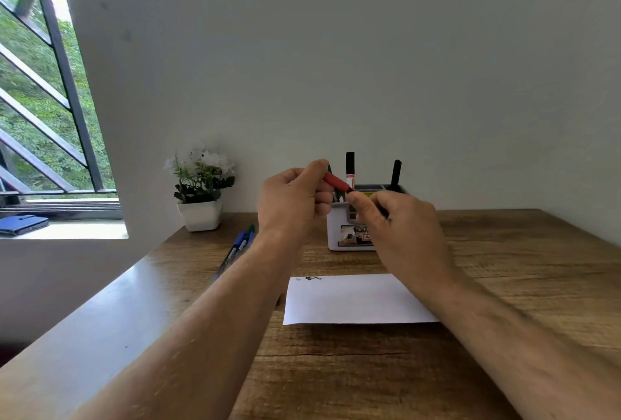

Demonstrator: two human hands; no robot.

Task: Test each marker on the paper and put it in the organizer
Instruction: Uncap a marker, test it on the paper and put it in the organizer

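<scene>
Right above the paper (356, 298), both hands hold the red marker (336, 181): left hand (292, 199) on the cap end, right hand (400, 228) pinching the body, axis slanting toward the organizer (342, 228) just behind.

White flower pot (200, 214) back-left on wooden desk (504, 285); blue case (23, 224) on window sill.

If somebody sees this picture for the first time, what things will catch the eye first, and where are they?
First, the two hands raised mid-frame: the left hand and right hand hold a red marker between them, above the wooden desk. Just behind stands a white organizer with two black-capped markers upright in it. Nearer lies a white paper with a small scribble at its far edge.
</scene>
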